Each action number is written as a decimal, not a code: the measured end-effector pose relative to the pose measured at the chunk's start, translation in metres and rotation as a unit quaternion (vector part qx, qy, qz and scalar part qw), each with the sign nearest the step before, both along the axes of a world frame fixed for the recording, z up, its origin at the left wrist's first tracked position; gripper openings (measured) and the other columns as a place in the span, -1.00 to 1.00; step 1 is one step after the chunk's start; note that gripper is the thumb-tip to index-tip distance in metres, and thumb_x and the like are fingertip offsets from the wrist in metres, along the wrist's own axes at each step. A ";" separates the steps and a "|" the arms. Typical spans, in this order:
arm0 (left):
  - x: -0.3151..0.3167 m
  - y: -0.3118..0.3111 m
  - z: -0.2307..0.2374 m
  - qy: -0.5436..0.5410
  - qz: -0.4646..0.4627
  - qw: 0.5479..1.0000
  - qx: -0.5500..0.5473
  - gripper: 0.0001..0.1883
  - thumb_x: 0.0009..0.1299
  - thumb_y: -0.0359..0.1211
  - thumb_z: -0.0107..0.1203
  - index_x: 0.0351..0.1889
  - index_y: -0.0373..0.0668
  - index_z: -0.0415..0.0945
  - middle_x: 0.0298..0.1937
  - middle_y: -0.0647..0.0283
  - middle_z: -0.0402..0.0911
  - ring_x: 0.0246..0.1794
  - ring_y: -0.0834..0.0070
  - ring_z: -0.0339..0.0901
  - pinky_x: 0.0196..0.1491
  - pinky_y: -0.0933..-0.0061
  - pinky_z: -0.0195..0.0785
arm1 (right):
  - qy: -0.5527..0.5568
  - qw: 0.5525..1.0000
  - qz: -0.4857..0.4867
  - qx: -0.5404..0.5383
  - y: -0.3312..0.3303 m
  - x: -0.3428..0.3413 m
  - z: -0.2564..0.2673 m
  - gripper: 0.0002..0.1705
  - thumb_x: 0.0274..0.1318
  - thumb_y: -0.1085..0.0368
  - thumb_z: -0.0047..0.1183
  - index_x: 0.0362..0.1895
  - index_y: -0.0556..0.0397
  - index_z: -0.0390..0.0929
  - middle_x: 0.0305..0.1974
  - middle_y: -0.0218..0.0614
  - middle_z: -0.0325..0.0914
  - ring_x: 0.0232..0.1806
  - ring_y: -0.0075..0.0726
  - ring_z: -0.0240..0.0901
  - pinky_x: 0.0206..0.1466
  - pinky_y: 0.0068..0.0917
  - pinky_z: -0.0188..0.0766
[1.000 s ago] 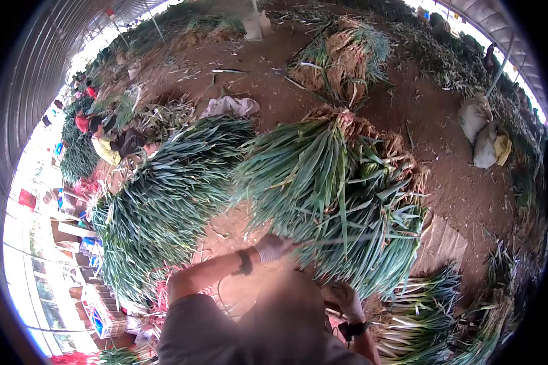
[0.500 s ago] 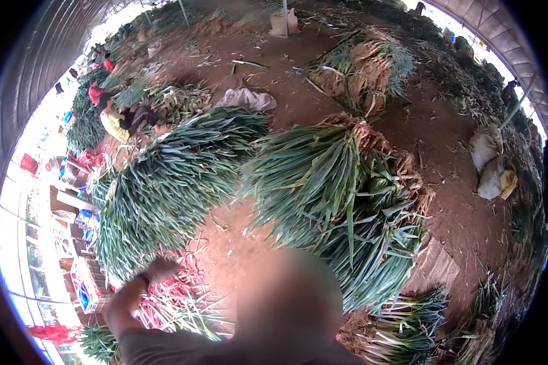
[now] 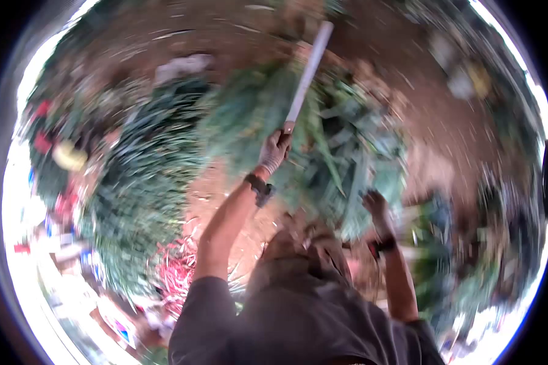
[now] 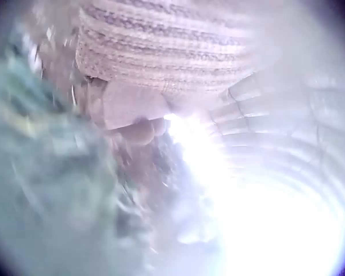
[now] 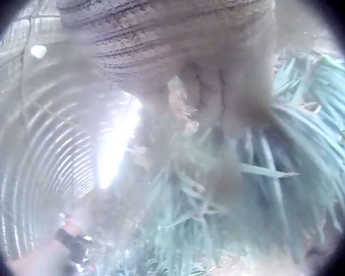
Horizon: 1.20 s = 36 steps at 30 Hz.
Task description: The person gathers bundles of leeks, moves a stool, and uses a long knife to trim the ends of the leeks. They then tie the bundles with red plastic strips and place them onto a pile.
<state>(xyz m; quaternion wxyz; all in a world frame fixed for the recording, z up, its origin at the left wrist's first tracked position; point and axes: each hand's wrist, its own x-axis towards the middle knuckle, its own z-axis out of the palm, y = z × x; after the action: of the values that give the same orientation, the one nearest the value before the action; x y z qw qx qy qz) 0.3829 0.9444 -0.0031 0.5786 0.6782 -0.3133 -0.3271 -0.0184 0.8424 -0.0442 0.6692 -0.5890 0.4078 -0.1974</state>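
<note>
In the head view my gloved left hand grips the wooden handle of a long, straight knife. Its pale blade points forward over the middle pile of green onions. Striped glove knit fills the top of the left wrist view, beside blurred leaves. My gloved right hand reaches over the right edge of that pile, fingers loosely spread. Long leaves hang below and beside this hand in the right wrist view, blurred by motion.
Another big heap of green onions lies to the left, with red ties on the ground near it. Pale sacks stand at the far right. A person in yellow sits beyond the left heap.
My left arm, swung out to the left half a second ago, is now forward with the knife over the middle pile. My right hand has come back into view. The head view has shifted and blurred.
</note>
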 end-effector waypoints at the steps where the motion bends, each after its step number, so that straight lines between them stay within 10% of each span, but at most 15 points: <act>1: -0.065 -0.015 -0.006 0.158 -0.030 0.987 0.030 -0.74 0.41 -0.17 0.11 -0.21 -0.20 0.52 -0.53 0.02 0.54 -0.57 0.15 0.50 -0.44 0.19 0.34 | 0.134 0.989 0.032 -0.059 0.012 0.030 0.056 -0.57 0.34 0.14 0.01 0.09 0.24 0.45 -0.23 -0.31 0.61 -0.19 -0.35 0.52 -0.14 -0.37 0.44; 4: -0.222 -0.035 -0.053 0.107 -0.112 0.984 0.091 -0.66 0.46 -0.09 0.02 -0.20 -0.21 0.48 -0.51 -0.05 0.55 -0.50 0.02 0.53 -0.36 0.13 0.38 | 0.026 0.993 -0.026 -0.112 0.035 0.042 0.061 -0.59 0.34 0.14 0.04 0.07 0.23 0.46 -0.15 -0.30 0.60 -0.16 -0.42 0.46 -0.05 -0.42 0.42; 8: -0.306 -0.033 -0.061 -0.074 -0.258 0.942 0.202 -0.67 0.47 -0.11 -0.06 -0.12 -0.20 0.48 -0.36 -0.11 0.60 -0.31 -0.08 0.60 -0.24 0.01 0.43 | 0.187 0.961 -0.194 0.065 0.027 -0.012 0.013 -0.54 0.24 0.01 0.12 -0.20 0.25 0.55 -0.40 -0.19 0.58 -0.34 -0.32 0.46 -0.15 -0.37 0.43; 10: -0.332 -0.038 -0.099 -0.415 -0.319 0.851 0.042 -0.68 0.43 -0.21 -0.01 -0.03 -0.26 0.43 -0.27 -0.07 0.61 -0.27 -0.05 0.60 -0.26 0.09 0.46 | 0.102 0.960 -0.233 0.113 0.019 -0.038 -0.016 -0.52 0.21 -0.02 0.14 -0.25 0.25 0.56 -0.45 -0.15 0.57 -0.38 -0.29 0.46 -0.18 -0.32 0.43; 12: -0.361 -0.052 -0.078 -0.305 -0.367 0.848 0.229 -0.63 0.37 -0.32 0.03 0.10 -0.27 0.34 -0.17 -0.05 0.60 -0.25 -0.02 0.61 -0.25 0.09 0.49 | 0.183 0.950 -0.244 0.069 0.002 -0.057 -0.035 -0.59 0.22 0.04 0.12 -0.30 0.22 0.55 -0.48 -0.30 0.50 -0.44 -0.45 0.34 -0.32 -0.44 0.34; 16: -0.378 -0.115 -0.056 -0.277 -0.458 0.816 0.218 -0.55 0.29 -0.29 0.15 0.09 -0.31 0.37 -0.09 -0.03 0.58 -0.18 0.06 0.62 -0.18 0.09 0.48 | 0.109 0.947 -0.271 0.133 -0.050 -0.100 -0.054 -0.64 0.27 0.11 0.00 -0.30 0.21 0.56 -0.46 -0.37 0.52 -0.44 -0.51 0.36 -0.36 -0.48 0.35; 19: -0.371 -0.173 -0.049 -0.293 -0.589 0.738 0.153 -0.58 0.28 -0.19 0.19 -0.02 -0.28 0.47 -0.09 -0.02 0.57 -0.14 0.06 0.60 -0.06 0.09 0.45 | 0.012 0.929 -0.324 0.179 -0.076 -0.138 -0.079 -0.65 0.30 0.12 -0.07 -0.27 0.20 0.52 -0.43 -0.34 0.53 -0.53 -0.48 0.43 -0.46 -0.49 0.44; 23: -0.330 -0.254 -0.062 -0.306 -0.500 0.768 0.257 -0.63 0.40 -0.18 0.10 0.01 -0.25 0.53 0.00 -0.04 0.58 -0.02 0.08 0.58 0.10 0.15 0.43 | 0.106 0.895 -0.345 0.261 -0.110 -0.207 -0.134 -0.74 0.28 0.18 -0.01 -0.23 0.14 0.51 -0.48 -0.40 0.49 -0.54 -0.49 0.39 -0.48 -0.47 0.39; 29: -0.183 -0.426 -0.097 -0.497 -0.581 0.562 0.315 -0.64 0.27 -0.09 0.03 -0.33 -0.18 0.67 -0.21 -0.06 0.64 -0.20 -0.02 0.61 -0.09 0.06 0.47 | 0.293 0.933 -0.209 0.010 -0.087 -0.276 -0.155 -0.70 0.31 0.15 -0.03 -0.21 0.17 0.49 -0.51 -0.37 0.49 -0.58 -0.50 0.38 -0.50 -0.46 0.36; 31: -0.157 -0.503 -0.072 -0.530 -0.582 0.531 0.313 -0.62 0.28 -0.08 0.09 -0.27 -0.21 0.65 -0.19 -0.08 0.64 -0.14 -0.02 0.59 -0.03 0.04 0.43 | 0.214 0.933 -0.264 0.119 -0.078 -0.271 -0.112 -0.74 0.29 0.15 -0.02 -0.22 0.10 0.47 -0.48 -0.02 0.54 -0.48 0.08 0.50 -0.40 -0.16 0.36; 35: -0.132 -0.639 -0.097 -0.440 -0.491 0.651 0.377 -0.72 0.39 -0.25 0.09 -0.07 -0.21 0.62 -0.27 0.21 0.69 -0.30 0.42 0.60 -0.15 0.35 0.46 | 0.395 0.889 -0.226 0.048 -0.031 -0.277 -0.097 -0.71 0.30 0.16 -0.01 -0.37 0.13 0.45 -0.53 -0.09 0.55 -0.51 -0.01 0.52 -0.42 -0.17 0.36; 36: -0.145 -0.642 -0.103 -0.359 -0.493 0.711 0.351 -0.70 0.39 -0.25 0.10 -0.03 -0.23 0.60 -0.28 0.22 0.68 -0.31 0.45 0.60 -0.17 0.41 0.46 | 0.366 0.895 -0.245 0.066 -0.021 -0.274 -0.101 -0.71 0.35 0.16 -0.05 -0.31 0.13 0.47 -0.62 -0.36 0.47 -0.66 -0.52 0.37 -0.56 -0.47 0.28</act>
<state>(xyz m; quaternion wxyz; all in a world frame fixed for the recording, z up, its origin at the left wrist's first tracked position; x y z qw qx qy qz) 0.2379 0.3020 -0.1061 -0.1006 0.6477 -0.6500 -0.3846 -0.2925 0.8212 -0.1450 0.4399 -0.4554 0.7678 -0.0982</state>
